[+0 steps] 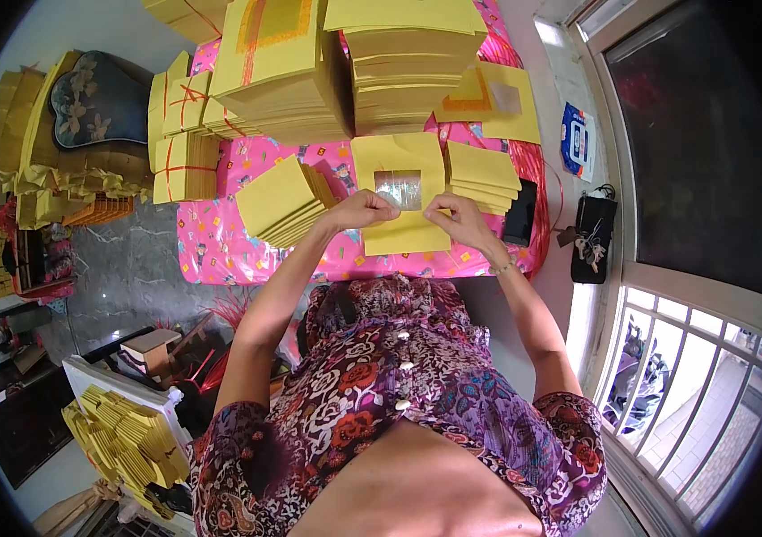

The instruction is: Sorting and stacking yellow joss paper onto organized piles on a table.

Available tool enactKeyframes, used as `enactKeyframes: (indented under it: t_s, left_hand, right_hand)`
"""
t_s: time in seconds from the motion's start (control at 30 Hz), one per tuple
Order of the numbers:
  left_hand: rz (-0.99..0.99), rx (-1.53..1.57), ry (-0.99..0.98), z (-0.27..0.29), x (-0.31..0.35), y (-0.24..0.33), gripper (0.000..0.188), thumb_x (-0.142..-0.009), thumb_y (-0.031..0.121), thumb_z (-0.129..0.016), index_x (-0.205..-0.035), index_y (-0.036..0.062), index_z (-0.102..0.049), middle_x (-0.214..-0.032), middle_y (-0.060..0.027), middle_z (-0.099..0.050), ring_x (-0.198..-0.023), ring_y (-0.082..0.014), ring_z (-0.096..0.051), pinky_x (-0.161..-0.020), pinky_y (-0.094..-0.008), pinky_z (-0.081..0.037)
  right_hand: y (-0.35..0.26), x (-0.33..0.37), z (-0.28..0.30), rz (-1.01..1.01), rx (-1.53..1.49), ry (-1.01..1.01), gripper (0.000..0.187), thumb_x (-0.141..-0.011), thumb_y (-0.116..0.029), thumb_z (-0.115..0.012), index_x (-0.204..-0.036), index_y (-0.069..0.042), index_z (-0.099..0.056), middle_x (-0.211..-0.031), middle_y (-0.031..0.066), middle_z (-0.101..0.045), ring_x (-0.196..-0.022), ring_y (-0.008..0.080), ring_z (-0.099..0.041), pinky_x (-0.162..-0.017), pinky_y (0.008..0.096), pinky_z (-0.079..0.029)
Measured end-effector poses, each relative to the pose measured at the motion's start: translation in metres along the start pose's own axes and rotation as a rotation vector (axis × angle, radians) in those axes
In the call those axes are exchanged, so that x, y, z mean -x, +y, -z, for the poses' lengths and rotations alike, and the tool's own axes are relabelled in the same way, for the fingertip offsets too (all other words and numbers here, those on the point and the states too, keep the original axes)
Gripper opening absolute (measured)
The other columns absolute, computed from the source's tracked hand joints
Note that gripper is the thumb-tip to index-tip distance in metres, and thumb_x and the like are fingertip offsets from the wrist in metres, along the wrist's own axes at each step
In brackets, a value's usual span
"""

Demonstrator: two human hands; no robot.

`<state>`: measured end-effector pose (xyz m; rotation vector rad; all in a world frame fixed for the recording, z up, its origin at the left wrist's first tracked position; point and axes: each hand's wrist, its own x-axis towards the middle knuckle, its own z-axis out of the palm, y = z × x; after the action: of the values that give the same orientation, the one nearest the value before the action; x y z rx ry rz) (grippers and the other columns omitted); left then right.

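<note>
In front of me, a sheet of yellow paper (pixel 399 152) lies on a pink patterned table cover, with a shiny silver foil square (pixel 398 186) at its middle. My left hand (pixel 363 209) pinches at the foil's lower left corner, thumb and forefinger closed. At its lower right corner my right hand (pixel 458 218) is closed in a similar pinch. The fingertips are small in the picture, and they cover the foil's lower corners. A fanned pile of yellow paper (pixel 280 204) lies beyond my left wrist, and a smaller stepped pile (pixel 481 174) sits beside my right hand.
Tall yellow paper stacks (pixel 287 98) rise at the table's back. Bundles tied with red string (pixel 186 166) stand at left. Near the right edge lie a dark phone-like slab (pixel 520 213) and red strands (pixel 542 219). Keys (pixel 589 249) rest on a black pouch by the window.
</note>
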<state>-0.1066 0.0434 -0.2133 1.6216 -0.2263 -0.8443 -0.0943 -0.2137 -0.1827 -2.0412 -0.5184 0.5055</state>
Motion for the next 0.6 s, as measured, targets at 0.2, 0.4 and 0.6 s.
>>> enactKeyframes:
  t_s: [0.2, 0.4, 0.6]
  left_hand:
    - [0.045, -0.028, 0.067, -0.005, 0.000, 0.003, 0.037, -0.090, 0.029, -0.064, -0.063, 0.0034, -0.062, -0.054, 0.0090, -0.041, -0.053, -0.0033, -0.033, -0.048, -0.0257, -0.028]
    - [0.053, -0.078, 0.049, -0.003, -0.002, -0.001, 0.036, -0.090, 0.028, -0.063, -0.064, 0.0042, -0.063, -0.053, 0.0086, -0.042, -0.052, -0.0036, -0.034, -0.048, -0.0263, -0.029]
    - [0.078, -0.055, 0.059, -0.005, 0.000, 0.006, 0.036, -0.089, 0.030, -0.064, -0.062, 0.0056, -0.062, -0.054, 0.0085, -0.042, -0.053, -0.0036, -0.034, -0.049, -0.0258, -0.029]
  right_hand:
    - [0.008, 0.002, -0.004, -0.014, -0.040, 0.016, 0.021, -0.084, -0.024, -0.065, -0.083, -0.003, -0.066, -0.077, 0.0086, -0.064, -0.072, 0.0189, -0.060, -0.062, 0.0313, -0.046]
    - [0.008, 0.002, -0.005, -0.039, -0.047, 0.001, 0.021, -0.084, -0.024, -0.065, -0.081, -0.002, -0.065, -0.076, 0.0080, -0.063, -0.072, 0.0184, -0.060, -0.062, 0.0312, -0.046]
    - [0.008, 0.002, -0.006, -0.032, -0.056, 0.022, 0.020, -0.083, -0.022, -0.065, -0.080, -0.002, -0.065, -0.078, 0.0087, -0.062, -0.072, 0.0183, -0.060, -0.062, 0.0309, -0.046]
